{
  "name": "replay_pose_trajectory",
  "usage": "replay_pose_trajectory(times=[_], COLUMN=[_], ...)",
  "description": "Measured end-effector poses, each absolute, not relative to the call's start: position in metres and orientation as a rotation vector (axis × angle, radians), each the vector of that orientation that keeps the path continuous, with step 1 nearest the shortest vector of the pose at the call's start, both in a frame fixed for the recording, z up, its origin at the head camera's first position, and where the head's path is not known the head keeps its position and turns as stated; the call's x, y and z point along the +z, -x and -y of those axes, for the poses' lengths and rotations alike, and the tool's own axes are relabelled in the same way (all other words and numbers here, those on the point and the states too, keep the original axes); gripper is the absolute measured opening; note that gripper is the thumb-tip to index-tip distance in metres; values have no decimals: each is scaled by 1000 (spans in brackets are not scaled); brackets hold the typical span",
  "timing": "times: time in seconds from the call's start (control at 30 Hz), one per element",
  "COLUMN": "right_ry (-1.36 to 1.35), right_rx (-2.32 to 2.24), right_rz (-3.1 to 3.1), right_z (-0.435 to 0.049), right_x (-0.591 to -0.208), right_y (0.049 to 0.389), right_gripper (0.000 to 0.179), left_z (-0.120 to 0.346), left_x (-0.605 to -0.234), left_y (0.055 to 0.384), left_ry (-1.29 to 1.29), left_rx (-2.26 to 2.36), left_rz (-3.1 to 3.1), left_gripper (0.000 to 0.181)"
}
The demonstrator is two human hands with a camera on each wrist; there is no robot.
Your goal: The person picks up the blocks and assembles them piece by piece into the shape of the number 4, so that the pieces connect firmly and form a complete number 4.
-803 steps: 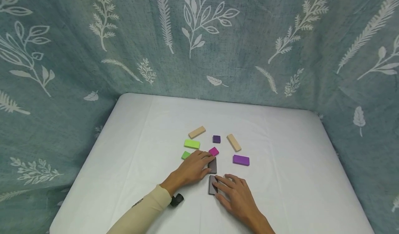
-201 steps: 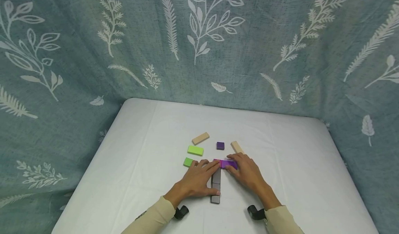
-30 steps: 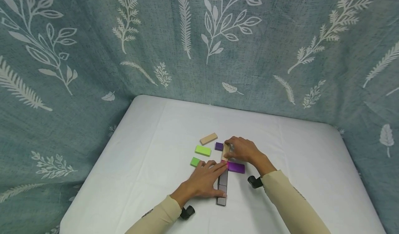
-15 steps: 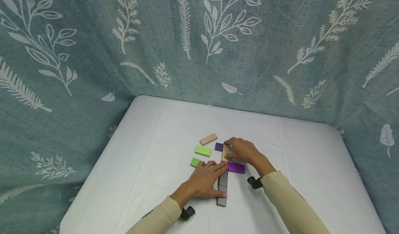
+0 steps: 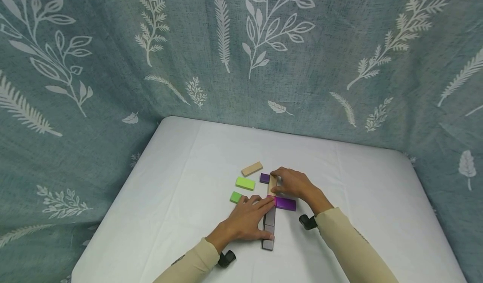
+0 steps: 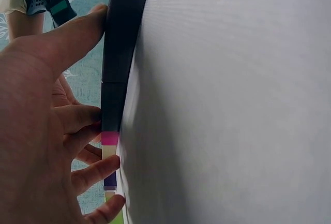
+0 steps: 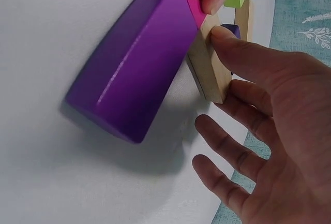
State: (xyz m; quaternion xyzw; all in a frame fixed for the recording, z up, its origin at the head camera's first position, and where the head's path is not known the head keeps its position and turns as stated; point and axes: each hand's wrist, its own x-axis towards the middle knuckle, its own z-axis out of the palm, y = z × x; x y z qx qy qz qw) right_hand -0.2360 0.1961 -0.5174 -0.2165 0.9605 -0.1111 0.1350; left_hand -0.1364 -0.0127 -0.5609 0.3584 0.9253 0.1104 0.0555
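My left hand (image 5: 245, 220) lies with fingers spread over a line of dark grey blocks (image 5: 270, 216). Its thumb touches the near end, and its fingertips rest at the small pink block (image 7: 192, 1) at the far end. Against the pink block's right side lies a purple block (image 5: 285, 203). Thumb and index finger of my right hand (image 5: 296, 185) pinch a bare wooden block (image 7: 209, 63), which stands in line beyond the pink one and meets it. The other right fingers stick out free. A small dark purple block (image 5: 265, 178) sits just left of the wooden block.
Left of the line lie a lime green block (image 5: 245, 183), a smaller green block (image 5: 235, 197) and a second wooden block (image 5: 252, 169). All rest on a white-covered table (image 5: 181, 199). Behind hangs a teal leaf-patterned curtain (image 5: 226, 90).
Since the oldest frame, the grey blocks have been lined up, and the pink, purple and wooden blocks brought against them. Over the last second the hands barely move.
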Motion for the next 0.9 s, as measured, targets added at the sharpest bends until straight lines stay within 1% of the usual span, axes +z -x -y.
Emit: replay_pose_trajectory(times=[0.53, 0.9], right_ry=[607, 555], right_rx=[-410, -566], right_rz=[-2798, -2825], right_z=[-200, -208], right_x=[-520, -528], right_y=[224, 209], right_gripper=[66, 69], left_z=[11, 10], left_x=[-561, -563], left_y=[135, 135], left_ry=[-1091, -1096], left_rx=[352, 356], left_rz=[-2819, -2827], left_gripper=[97, 97])
